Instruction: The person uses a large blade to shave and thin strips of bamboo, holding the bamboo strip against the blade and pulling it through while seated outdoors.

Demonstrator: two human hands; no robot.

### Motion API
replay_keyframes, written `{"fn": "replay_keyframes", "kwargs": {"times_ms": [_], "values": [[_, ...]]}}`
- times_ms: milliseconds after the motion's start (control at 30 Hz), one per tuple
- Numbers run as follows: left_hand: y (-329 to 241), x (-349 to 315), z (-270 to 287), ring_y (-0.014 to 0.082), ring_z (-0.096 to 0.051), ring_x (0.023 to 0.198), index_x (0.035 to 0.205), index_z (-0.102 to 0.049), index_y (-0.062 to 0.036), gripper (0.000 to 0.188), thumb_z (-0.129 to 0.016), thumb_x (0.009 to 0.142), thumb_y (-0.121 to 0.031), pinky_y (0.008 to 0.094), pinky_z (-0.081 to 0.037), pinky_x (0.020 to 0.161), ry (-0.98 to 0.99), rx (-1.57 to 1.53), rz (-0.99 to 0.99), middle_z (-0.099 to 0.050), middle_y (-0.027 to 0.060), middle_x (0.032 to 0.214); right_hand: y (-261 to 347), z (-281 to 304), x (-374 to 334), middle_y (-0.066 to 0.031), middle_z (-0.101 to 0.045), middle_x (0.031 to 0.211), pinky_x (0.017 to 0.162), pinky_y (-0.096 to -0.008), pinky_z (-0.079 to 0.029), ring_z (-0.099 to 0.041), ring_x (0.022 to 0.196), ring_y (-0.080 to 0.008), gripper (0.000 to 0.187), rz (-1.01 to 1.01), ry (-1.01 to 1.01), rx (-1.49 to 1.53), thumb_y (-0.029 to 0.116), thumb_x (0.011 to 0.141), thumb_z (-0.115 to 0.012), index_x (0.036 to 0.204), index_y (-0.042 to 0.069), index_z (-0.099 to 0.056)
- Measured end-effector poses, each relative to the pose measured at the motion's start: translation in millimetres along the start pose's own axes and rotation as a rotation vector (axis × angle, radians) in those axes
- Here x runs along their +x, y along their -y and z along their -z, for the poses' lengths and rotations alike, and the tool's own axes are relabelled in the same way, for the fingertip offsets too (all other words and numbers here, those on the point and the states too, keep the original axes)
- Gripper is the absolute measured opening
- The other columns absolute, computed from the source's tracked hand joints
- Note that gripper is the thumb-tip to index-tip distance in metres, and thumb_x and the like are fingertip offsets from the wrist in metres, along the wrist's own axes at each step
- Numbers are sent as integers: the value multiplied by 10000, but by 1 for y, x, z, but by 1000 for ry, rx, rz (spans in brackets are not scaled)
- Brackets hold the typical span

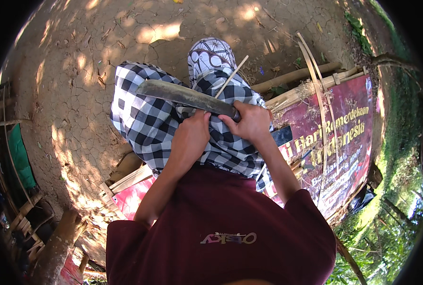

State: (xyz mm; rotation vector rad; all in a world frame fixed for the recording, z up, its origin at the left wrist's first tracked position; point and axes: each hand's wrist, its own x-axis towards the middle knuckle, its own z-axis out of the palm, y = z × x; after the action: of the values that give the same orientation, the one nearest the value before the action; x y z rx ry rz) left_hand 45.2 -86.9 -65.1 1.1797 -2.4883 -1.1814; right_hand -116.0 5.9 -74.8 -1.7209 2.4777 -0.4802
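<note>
A machete with a broad, worn blade lies across my lap, its tip toward the left knee. My right hand is closed round its handle, thumb pointing along toward the blade. Just left of it, my left hand is closed close against the lower edge of the blade. A thin bamboo strip slants from the upper right down behind the blade, in line with my left thumb and fingers, which pinch it. The blade hides where the strip passes under. Black-and-white checked cloth covers my legs beneath both hands.
I sit on a bamboo platform covered with a dark red printed banner. Long bamboo strips lie over it at right, near a dark flat object and shavings. Cracked earth spreads ahead; a log stands lower left.
</note>
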Motion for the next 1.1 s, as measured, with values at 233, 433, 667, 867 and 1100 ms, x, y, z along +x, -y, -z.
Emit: {"fn": "replay_keyframes", "kwargs": {"times_ms": [233,433,667,867,1100], "values": [[9,-27,16,449,-609,637,934,-542,0,238,-469,973,-223,531,-469,567,5,37,11,-604,261,676,-6,-9,0,-106,-624,585,483,-395,-498,-654,545,-284,583,-21,-63,22,668,765,-605,754,86,-644],[57,-95,58,409,-550,515,840,-510,2,220,-455,980,-159,459,-396,479,-124,-42,206,-527,224,571,-185,22,0,-17,-469,485,400,-319,-313,-432,426,-124,622,-780,-514,355,560,943,-477,626,32,-557],[34,-40,42,343,-508,472,855,-521,27,240,-438,988,-156,421,-363,479,-146,-251,35,-472,192,540,-109,35,-16,49,-429,536,425,-218,-267,-374,472,-23,366,-355,-485,732,247,1001,-486,719,16,-524],[30,2,14,124,-411,475,838,-536,10,287,-471,993,-222,328,-328,464,109,-590,-13,-444,67,540,-28,40,-13,-35,-470,485,427,-295,-363,-467,416,-140,365,-187,-310,383,378,857,-679,794,24,-615],[6,0,7,50,-340,485,750,-547,-17,362,-464,1006,-258,254,-265,454,365,-1031,250,-418,-43,570,2,29,-19,-58,-576,568,430,-348,-430,-578,450,-246,487,65,-198,161,562,746,-711,787,82,-635]]}}
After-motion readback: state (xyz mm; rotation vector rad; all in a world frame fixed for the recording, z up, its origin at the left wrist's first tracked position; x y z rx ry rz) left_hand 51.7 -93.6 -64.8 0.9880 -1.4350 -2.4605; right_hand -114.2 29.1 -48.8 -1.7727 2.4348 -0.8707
